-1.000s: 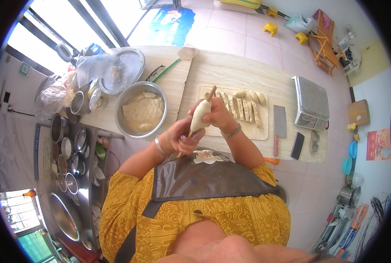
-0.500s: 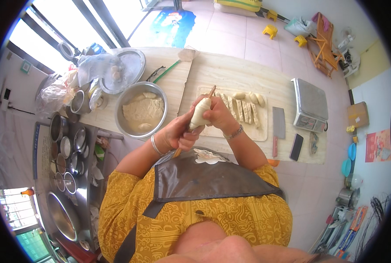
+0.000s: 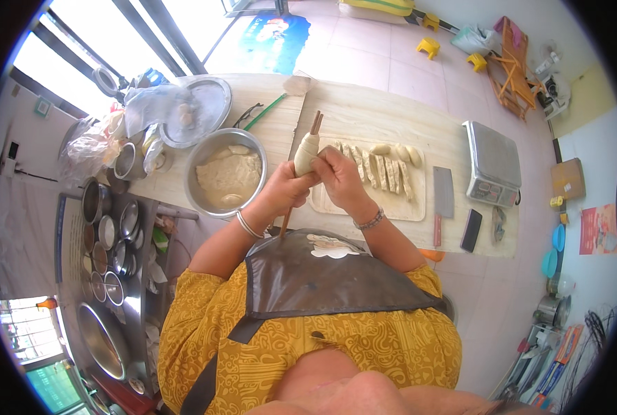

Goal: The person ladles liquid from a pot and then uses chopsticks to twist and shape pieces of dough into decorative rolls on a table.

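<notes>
Pale dough (image 3: 307,153) is wrapped in coils around a pair of brown chopsticks (image 3: 316,123), held upright in front of my apron. My left hand (image 3: 289,188) is closed round the lower part of the dough and the chopsticks, whose other ends stick out below it. The fingers of my right hand (image 3: 337,178) are curled against the dough's right side, gripping it. Just beyond my right hand lies a cutting board (image 3: 391,211) with several cut dough strips (image 3: 390,175) side by side and a few rounded dough pieces (image 3: 399,152) behind them.
Left of my hands stands a metal bowl (image 3: 189,195) of dough. A cleaver (image 3: 444,194), a phone (image 3: 471,230) and a scale (image 3: 495,155) lie along the table's right. At the back left are a round metal tray (image 3: 218,104) and a green stick (image 3: 265,112). Pots (image 3: 95,200) fill a left-hand shelf.
The chopsticks have turned more upright, and two tips now show above the dough. My left hand has moved up round the dough's lower part; my right hand has shifted slightly left and down.
</notes>
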`<state>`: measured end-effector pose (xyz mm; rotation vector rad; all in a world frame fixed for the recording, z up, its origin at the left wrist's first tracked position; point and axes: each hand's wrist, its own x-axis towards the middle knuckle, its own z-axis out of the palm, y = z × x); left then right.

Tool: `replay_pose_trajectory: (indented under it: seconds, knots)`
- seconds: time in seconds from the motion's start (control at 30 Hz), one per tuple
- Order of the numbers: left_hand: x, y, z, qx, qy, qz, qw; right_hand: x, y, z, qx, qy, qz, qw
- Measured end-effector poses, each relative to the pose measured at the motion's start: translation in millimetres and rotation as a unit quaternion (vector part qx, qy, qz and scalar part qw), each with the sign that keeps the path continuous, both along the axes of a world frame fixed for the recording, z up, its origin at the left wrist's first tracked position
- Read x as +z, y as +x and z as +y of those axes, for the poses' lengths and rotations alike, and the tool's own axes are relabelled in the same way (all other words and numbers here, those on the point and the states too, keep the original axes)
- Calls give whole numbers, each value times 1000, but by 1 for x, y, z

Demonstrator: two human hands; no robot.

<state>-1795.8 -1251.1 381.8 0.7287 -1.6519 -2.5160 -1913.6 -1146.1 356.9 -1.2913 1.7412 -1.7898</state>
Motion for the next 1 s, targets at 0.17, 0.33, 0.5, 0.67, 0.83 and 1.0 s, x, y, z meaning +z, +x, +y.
replay_pose_trajectory:
  seconds: [0.17, 0.33, 0.5, 0.67, 0.83, 1.0]
  knots:
    - [5, 7, 5, -28, 42, -3, 999, 1, -1, -3, 21, -69, -287, 955]
    - [-3, 6, -5, -7, 42, -6, 999, 28, -4, 1, 26, 8, 247, 969]
    - [14, 7, 9, -44, 57, -36, 997, 26, -37, -18, 5, 28, -52, 998]
    - [-5, 19, 0, -136, 333, 32, 932, 9, -16, -33, 105, -68, -200, 972]
    - [-10, 20, 3, -87, 363, 76, 925, 22, -19, -25, 111, 11, -166, 980]
    - [-4, 20, 2, 98, -203, -1, 974, 7, -18, -34, -15, 57, -160, 985]
